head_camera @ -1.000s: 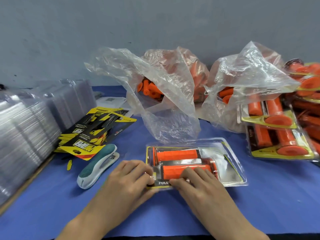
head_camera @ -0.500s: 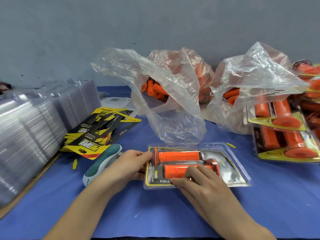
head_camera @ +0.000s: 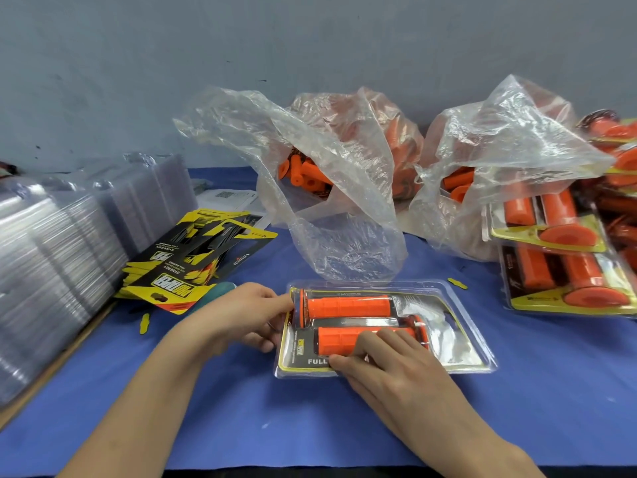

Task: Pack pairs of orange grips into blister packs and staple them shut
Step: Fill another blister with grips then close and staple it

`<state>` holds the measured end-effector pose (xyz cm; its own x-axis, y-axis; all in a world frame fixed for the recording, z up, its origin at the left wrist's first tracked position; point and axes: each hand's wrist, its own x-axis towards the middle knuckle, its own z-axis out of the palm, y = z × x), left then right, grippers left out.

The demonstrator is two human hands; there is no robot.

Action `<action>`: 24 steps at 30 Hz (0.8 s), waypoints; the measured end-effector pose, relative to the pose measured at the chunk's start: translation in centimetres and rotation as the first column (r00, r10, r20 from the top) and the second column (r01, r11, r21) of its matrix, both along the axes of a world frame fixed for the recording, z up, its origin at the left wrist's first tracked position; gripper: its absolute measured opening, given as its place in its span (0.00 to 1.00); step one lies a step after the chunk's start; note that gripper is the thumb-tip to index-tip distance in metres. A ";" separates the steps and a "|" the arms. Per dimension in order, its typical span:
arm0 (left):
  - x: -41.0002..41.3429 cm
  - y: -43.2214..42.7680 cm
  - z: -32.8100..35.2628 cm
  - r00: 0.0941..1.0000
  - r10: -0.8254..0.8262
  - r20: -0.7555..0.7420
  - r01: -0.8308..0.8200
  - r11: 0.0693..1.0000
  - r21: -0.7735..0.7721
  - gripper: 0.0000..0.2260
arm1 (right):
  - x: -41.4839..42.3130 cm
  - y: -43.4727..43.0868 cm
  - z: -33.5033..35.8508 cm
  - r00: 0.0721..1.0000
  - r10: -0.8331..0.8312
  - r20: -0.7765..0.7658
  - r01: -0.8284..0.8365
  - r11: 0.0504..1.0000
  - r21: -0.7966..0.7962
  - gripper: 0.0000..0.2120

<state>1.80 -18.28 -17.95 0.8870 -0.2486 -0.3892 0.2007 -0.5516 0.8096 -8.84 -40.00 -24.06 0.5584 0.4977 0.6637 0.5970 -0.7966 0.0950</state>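
Note:
A clear blister pack (head_camera: 462, 343) with a black-and-yellow card lies on the blue cloth in front of me. It holds two orange grips, the upper grip (head_camera: 348, 305) and the lower grip (head_camera: 336, 337), side by side. My left hand (head_camera: 246, 317) grips the pack's left edge, thumb on top and fingers curled beneath. My right hand (head_camera: 389, 363) presses flat on the pack's front edge, its fingers lying over the lower grip. Only a teal tip of the stapler (head_camera: 224, 287) shows behind my left hand.
Two open plastic bags of loose orange grips, the middle bag (head_camera: 337, 188) and the right bag (head_camera: 510, 160), stand behind the pack. Filled packs (head_camera: 565, 270) pile up at the right. Printed cards (head_camera: 193, 267) and stacks of empty blisters (head_camera: 58, 243) lie at the left.
My left hand has slid from the pack's front-left corner to its left edge and now covers most of the stapler. My right hand has stayed pressing on the front.

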 end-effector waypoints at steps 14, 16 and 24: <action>0.6 -0.7 -2.0 0.981 0.118 0.155 -0.122 0.992 0.018 0.17 | 0.0 -0.2 -0.1 0.999 0.047 -0.020 -0.046 0.999 0.018 0.07; 0.7 -0.8 -2.1 0.961 0.086 0.264 -0.118 0.987 0.106 0.17 | -0.1 -0.1 -0.1 0.999 0.043 -0.020 -0.042 0.999 0.016 0.07; 0.1 -1.0 -2.8 0.964 0.107 0.244 -0.120 0.992 0.040 0.18 | -0.2 -0.2 0.2 0.999 0.023 -0.040 -0.022 0.999 0.038 0.06</action>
